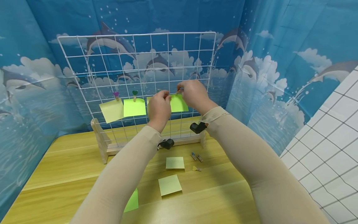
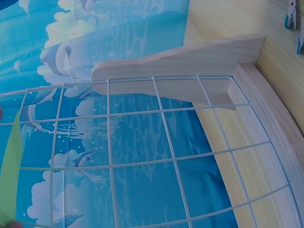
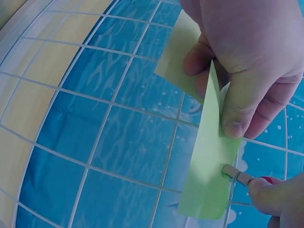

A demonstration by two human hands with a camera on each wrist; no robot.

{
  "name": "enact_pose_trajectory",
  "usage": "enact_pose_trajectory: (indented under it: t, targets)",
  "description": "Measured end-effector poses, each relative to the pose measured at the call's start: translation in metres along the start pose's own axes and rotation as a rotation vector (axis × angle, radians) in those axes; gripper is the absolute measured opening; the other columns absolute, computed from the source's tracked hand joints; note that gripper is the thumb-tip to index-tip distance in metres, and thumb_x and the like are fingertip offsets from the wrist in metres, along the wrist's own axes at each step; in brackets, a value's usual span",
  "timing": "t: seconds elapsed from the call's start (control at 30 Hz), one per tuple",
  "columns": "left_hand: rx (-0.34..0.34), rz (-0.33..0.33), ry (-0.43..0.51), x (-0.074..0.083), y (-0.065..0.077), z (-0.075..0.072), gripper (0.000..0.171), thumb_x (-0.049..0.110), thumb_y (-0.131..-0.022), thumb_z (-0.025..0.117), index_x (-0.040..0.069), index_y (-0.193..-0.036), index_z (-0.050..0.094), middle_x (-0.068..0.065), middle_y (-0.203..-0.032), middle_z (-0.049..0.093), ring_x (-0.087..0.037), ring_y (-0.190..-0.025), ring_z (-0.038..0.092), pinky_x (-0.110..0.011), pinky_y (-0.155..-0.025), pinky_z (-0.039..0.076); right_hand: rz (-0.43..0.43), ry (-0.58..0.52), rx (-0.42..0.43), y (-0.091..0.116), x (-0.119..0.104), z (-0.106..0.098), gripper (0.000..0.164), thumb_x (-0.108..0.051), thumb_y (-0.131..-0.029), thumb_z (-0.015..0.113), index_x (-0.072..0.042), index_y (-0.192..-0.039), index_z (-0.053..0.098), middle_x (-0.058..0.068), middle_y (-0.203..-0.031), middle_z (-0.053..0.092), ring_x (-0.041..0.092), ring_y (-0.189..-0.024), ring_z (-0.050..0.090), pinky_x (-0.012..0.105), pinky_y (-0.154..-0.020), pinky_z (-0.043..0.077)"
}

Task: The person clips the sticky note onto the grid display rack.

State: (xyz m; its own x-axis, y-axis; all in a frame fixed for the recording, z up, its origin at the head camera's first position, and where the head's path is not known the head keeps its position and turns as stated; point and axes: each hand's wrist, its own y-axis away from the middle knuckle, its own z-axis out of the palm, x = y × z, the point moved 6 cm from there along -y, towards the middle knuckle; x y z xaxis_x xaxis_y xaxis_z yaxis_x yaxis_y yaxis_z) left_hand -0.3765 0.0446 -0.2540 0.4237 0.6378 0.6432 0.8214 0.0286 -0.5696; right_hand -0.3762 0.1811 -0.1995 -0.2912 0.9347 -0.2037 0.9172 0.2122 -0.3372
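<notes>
At the white wire grid (image 1: 151,49), my left hand (image 1: 160,107) pinches a bright green sticky note (image 1: 179,104) by its upper edge. My right hand (image 1: 194,93) pinches a small wooden clothespin (image 3: 237,174), whose tip meets the note near that edge; a bit of red shows by the fingers. The note stands partly folded in the right wrist view. Left of it, a pale yellow note (image 1: 111,109) hangs under a purple-heart clothespin (image 1: 116,95), and a green note (image 1: 134,108) under a dark green-heart one (image 1: 135,95). Another pale note is mostly hidden behind my left hand.
Wooden feet (image 1: 99,140) hold the grid up on the wooden table (image 1: 70,161). Nearer lie two pale yellow notes (image 1: 175,162), a green note (image 1: 132,201) partly under my left forearm, two clothespins (image 1: 193,156) and a yellow-heart clothespin (image 1: 196,169). A dolphin curtain (image 1: 179,18) hangs behind.
</notes>
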Motion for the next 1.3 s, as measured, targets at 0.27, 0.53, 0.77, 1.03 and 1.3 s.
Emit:
enact_pose_trajectory:
  t: [0.27,0.53,0.77,1.03,1.3]
  targets:
    - [0.036,0.03,-0.005,-0.0002,0.0018,0.0009,0.026,0.021,-0.109,0.061,0.007,-0.126,0.074,-0.01,-0.115,0.077,-0.025,-0.092,0.074,-0.039,-0.072,0.06,0.021,-0.025,-0.011,-0.0008,0.0028,0.0016,0.03,-0.017,-0.113,0.05,-0.016,-0.128,0.076,0.007,-0.128,0.075,0.028,-0.113,0.07,0.038,-0.089,0.059]
    - [0.081,0.035,0.013,-0.0015,0.0039,0.002,0.023,0.02,-0.108,0.062,0.009,-0.123,0.075,-0.009,-0.113,0.077,-0.026,-0.093,0.074,-0.041,-0.074,0.06,0.013,-0.031,-0.014,-0.0015,0.0047,0.004,0.031,-0.016,-0.113,0.049,-0.015,-0.128,0.075,0.007,-0.129,0.074,0.028,-0.115,0.07,0.039,-0.091,0.059]
    - [0.119,0.091,0.0,-0.0032,0.005,0.0043,0.021,0.019,-0.109,0.059,0.009,-0.117,0.076,-0.009,-0.111,0.077,-0.028,-0.092,0.074,-0.042,-0.078,0.061,0.019,-0.041,-0.02,-0.002,0.0065,0.0045,0.031,-0.017,-0.113,0.048,-0.015,-0.13,0.075,0.007,-0.13,0.074,0.028,-0.115,0.069,0.039,-0.092,0.059]
    - [0.165,0.123,0.008,-0.0055,0.0052,0.0039,0.02,0.018,-0.11,0.059,0.01,-0.113,0.077,-0.009,-0.109,0.077,-0.028,-0.087,0.074,-0.043,-0.073,0.06,0.015,-0.042,-0.029,-0.0033,0.0053,0.0046,0.032,-0.017,-0.114,0.046,-0.016,-0.13,0.074,0.007,-0.131,0.073,0.028,-0.115,0.069,0.039,-0.093,0.058]
    - [0.175,0.121,0.017,-0.0068,0.0057,0.0055,0.02,0.019,-0.109,0.06,0.01,-0.113,0.077,-0.009,-0.109,0.077,-0.028,-0.087,0.074,-0.042,-0.073,0.061,0.017,-0.039,-0.022,-0.0031,0.0074,0.007,0.034,-0.017,-0.115,0.044,-0.017,-0.137,0.071,0.007,-0.135,0.072,0.027,-0.114,0.069,0.037,-0.089,0.056]
